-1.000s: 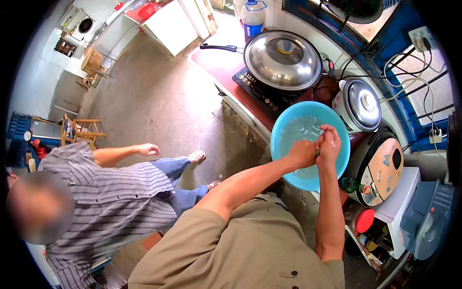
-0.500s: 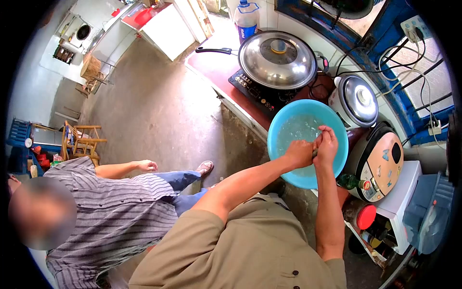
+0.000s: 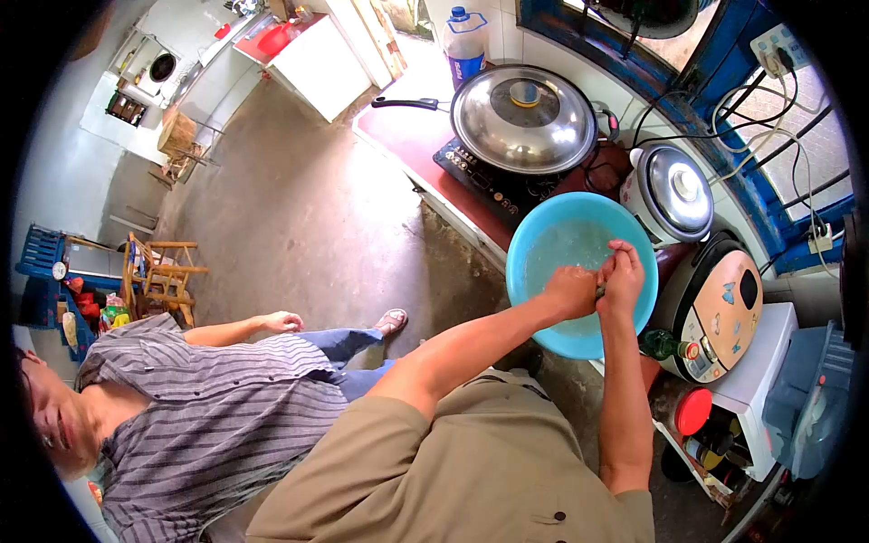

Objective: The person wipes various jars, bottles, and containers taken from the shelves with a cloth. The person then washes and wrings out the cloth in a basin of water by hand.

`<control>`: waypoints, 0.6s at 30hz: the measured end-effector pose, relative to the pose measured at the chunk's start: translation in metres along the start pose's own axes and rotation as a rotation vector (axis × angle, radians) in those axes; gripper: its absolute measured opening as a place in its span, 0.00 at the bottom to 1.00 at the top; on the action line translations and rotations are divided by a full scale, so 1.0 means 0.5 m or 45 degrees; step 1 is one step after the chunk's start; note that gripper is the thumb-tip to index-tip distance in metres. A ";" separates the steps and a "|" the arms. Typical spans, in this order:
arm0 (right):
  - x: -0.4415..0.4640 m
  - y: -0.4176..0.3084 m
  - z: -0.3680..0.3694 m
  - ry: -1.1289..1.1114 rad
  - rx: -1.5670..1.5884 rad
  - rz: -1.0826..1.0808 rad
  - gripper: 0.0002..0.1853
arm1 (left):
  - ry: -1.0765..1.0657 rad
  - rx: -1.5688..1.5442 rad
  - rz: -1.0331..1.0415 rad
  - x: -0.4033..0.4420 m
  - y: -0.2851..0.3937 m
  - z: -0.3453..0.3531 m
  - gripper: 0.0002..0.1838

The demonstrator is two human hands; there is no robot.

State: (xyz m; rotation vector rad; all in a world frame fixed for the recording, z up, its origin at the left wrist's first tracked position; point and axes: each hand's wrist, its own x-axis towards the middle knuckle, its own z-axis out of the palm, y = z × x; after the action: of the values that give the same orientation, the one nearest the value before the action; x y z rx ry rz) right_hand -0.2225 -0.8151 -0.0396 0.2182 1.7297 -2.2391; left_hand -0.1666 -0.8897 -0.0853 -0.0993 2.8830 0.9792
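Observation:
A light blue basin (image 3: 534,237) with water in it stands at the counter's edge. Over its near right part, my left hand (image 3: 570,291) and my right hand (image 3: 622,279) meet, both closed. Between them a small dark greenish thing (image 3: 599,292) shows, pressed in the fingers and too small to name. My left fingers are bent in a fist against my right hand, whose fingers curl upward. Some of the basin's right side is hidden behind my hands and forearms.
Behind the basin sits a lidded pan (image 3: 520,122) on a black cooktop (image 3: 493,185). To the right are a lidded pot (image 3: 674,195), a rice cooker (image 3: 720,312) and a green bottle (image 3: 661,344). A person in a striped shirt (image 3: 235,389) stands at left.
My hands stay together over the basin with only slight shifts of the fingers. The view has moved a little, and the person at left appears slightly farther right.

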 end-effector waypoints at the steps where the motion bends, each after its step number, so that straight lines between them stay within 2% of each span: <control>1: 0.000 0.000 0.001 -0.009 0.014 -0.008 0.09 | 0.024 -0.002 0.013 -0.001 -0.003 0.003 0.14; 6: 0.005 0.000 0.001 -0.013 0.006 -0.016 0.09 | 0.077 0.009 0.022 0.004 -0.008 0.009 0.14; 8: 0.002 -0.003 0.005 -0.035 -0.005 -0.017 0.09 | -0.004 -0.018 -0.025 -0.001 0.001 -0.009 0.13; 18: 0.010 -0.026 0.023 -0.089 0.032 -0.073 0.09 | 0.099 -0.019 0.018 0.003 0.014 -0.054 0.12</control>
State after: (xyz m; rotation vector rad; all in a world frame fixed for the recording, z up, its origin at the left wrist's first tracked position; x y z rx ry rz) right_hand -0.2307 -0.8241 -0.0260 0.0955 1.6935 -2.2815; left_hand -0.1706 -0.9008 -0.0602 -0.1214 2.9508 1.0218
